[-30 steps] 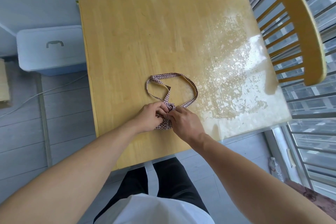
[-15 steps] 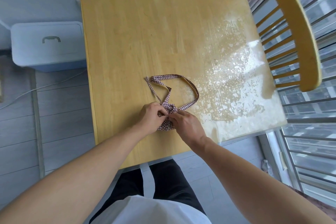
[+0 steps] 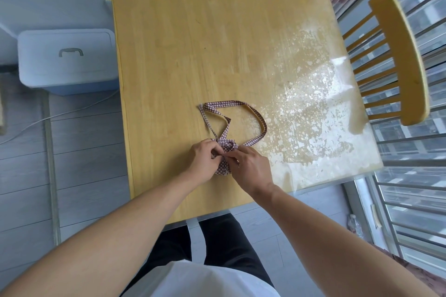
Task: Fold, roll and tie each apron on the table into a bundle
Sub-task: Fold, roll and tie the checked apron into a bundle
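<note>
Apron: a checked roll (image 3: 223, 167) at lower centre of the frame, near the table's front edge, mostly hidden between the hands.
Strap: a checked loop (image 3: 259, 119) lies flat on the wood just above the roll.
Left hand (image 3: 202, 163): fingers curled, pinching the fabric at the knot.
Right hand (image 3: 251, 169): fingertips pinching the same knot from the other side.
Risk: if either pinch slackens before the knot is drawn tight, the roll would likely spring loose; the trailing loop could snag or get pulled in unevenly.
Table (image 3: 193, 31): pale wood, worn and glaring at right.
Room: grey floor, white box (image 3: 67, 60) at left, chair (image 3: 400, 55) and window bars at right.
</note>
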The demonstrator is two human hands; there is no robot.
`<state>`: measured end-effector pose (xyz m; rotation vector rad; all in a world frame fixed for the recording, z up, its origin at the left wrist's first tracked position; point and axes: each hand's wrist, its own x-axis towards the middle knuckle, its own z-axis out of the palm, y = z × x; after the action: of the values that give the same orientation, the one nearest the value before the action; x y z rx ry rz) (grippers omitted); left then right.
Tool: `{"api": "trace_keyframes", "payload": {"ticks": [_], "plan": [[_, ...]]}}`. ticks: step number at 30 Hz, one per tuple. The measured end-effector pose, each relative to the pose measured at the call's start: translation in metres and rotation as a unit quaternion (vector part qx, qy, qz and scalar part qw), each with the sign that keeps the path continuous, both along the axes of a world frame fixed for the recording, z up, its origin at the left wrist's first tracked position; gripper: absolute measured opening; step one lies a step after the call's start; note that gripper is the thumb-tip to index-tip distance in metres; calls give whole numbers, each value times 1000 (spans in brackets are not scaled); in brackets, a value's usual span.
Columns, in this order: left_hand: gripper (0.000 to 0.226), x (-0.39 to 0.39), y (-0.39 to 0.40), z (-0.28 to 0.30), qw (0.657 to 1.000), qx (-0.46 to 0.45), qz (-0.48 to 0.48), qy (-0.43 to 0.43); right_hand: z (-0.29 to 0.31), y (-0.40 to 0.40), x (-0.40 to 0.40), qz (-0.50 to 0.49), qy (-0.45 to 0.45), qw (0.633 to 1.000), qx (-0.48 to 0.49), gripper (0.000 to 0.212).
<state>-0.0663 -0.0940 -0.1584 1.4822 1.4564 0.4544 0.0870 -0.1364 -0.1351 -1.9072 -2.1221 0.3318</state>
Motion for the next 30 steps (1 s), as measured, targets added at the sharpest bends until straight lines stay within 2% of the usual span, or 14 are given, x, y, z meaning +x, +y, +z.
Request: {"api": "trace_keyframes", "payload": {"ticks": [2, 4, 7, 12, 16, 19, 23, 26, 30], "plan": [[13, 0, -1, 0, 1000, 11, -2, 5, 2, 0, 4, 20, -16, 999, -38, 11], [12, 1, -2, -2, 999, 38, -21, 13, 6, 3, 6, 32, 2, 988, -150, 17], [16, 1, -7, -2, 998, 61, -22, 19, 15, 13, 5, -13, 115, 941, -317, 17], [19, -6, -15, -6, 993, 116, -24, -25, 17, 19, 4, -168, 304, 839, -418, 23], [21, -6, -17, -7, 994, 102, -20, -30, 15, 18, 6, -229, 370, 783, -444, 24], [18, -6, -19, -6, 992, 118, -33, -9, 22, 18, 5, -236, 368, 789, -432, 17], [6, -12, -20, -2, 987, 148, -65, 17, 27, 17, 9, -252, 345, 824, -371, 10], [8, -19, -22, 3, 962, 225, -115, 106, 25, 17, 11, -224, 284, 866, -345, 9], [18, -32, -26, 14, 942, 213, -151, 210, 22, 17, 10, -190, 226, 903, -311, 16]]}}
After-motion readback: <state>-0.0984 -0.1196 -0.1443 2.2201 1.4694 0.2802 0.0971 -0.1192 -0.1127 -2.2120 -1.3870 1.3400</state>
